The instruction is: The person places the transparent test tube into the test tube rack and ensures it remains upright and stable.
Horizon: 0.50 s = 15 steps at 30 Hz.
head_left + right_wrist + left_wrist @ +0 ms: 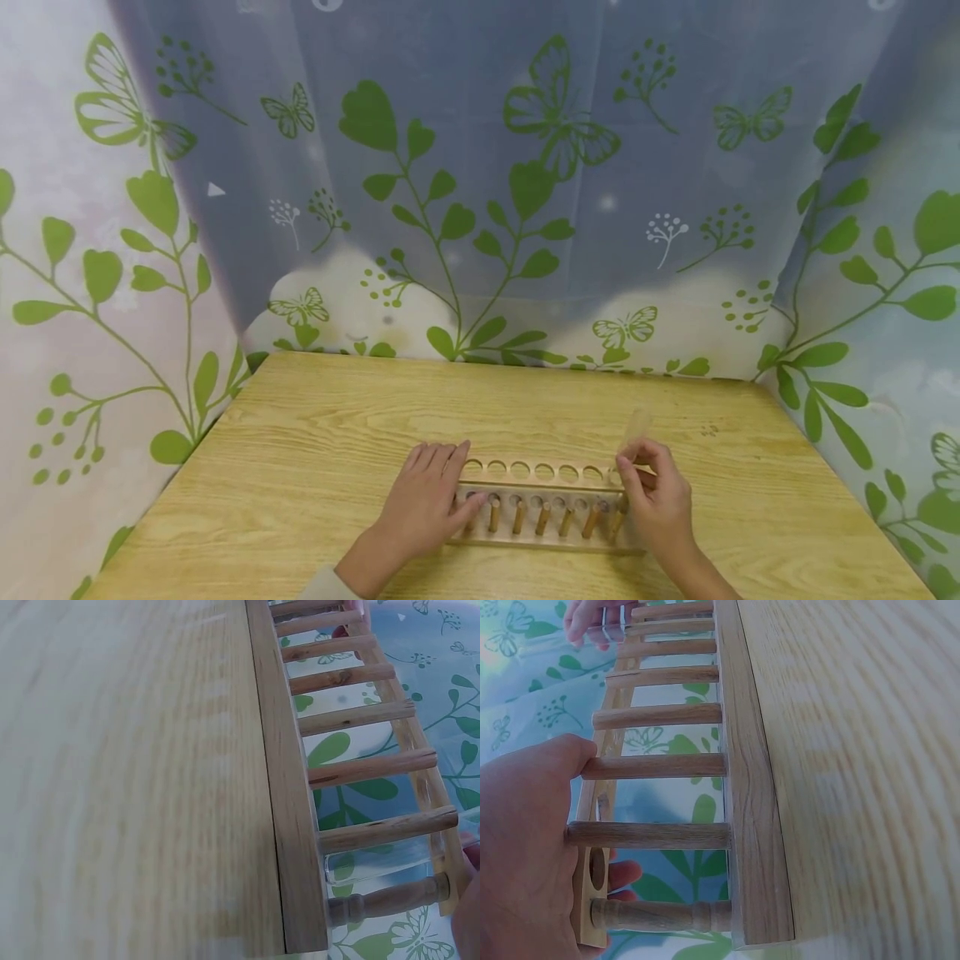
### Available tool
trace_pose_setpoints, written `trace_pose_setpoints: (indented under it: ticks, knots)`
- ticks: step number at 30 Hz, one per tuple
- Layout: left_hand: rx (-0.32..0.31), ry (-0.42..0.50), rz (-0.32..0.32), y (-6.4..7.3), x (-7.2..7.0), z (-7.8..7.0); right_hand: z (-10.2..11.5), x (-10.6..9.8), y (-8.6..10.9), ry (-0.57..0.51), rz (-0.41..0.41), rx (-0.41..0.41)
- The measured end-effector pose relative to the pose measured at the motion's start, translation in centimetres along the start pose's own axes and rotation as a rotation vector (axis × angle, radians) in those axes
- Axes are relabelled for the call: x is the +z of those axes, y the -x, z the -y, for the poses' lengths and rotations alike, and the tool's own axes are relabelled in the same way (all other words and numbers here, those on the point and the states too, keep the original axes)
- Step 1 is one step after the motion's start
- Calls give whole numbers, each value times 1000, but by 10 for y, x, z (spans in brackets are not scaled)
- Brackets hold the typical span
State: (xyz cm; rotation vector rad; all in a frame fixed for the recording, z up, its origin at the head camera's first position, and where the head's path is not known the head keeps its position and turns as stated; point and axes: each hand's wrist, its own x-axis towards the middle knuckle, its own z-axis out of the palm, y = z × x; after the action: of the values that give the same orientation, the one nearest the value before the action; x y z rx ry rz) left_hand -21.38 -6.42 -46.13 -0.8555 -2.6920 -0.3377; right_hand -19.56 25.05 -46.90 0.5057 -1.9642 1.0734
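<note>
A wooden test tube rack [540, 546] stands upright on the table, with a row of round holes in its top bar [532, 473] and a row of pegs [518, 518] along its front. My left hand [423, 500] grips the rack's left end. In the left wrist view, that thumb [574, 757] lies at the front pegs and the fingertips [624, 874] show behind the top bar. At the right end, my right hand [660, 492] pinches a clear test tube [637, 425], its upper part rising above the fingers. Glass [382, 868] shows behind the end post in the right wrist view.
The rack sits on a wood-grain table [322, 417] near its front. A patterned curtain [465, 167] with green leaves and butterflies hangs behind the table and along both sides. Small dark marks [708, 430] show on the tabletop at the right.
</note>
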Motion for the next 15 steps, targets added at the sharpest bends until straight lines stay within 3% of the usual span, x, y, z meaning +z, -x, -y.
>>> trace_pose_setpoints:
  ticks: [15]
  knots:
    - [6,-5,-25,-1,1,-1,0,2,1,38,-13,5]
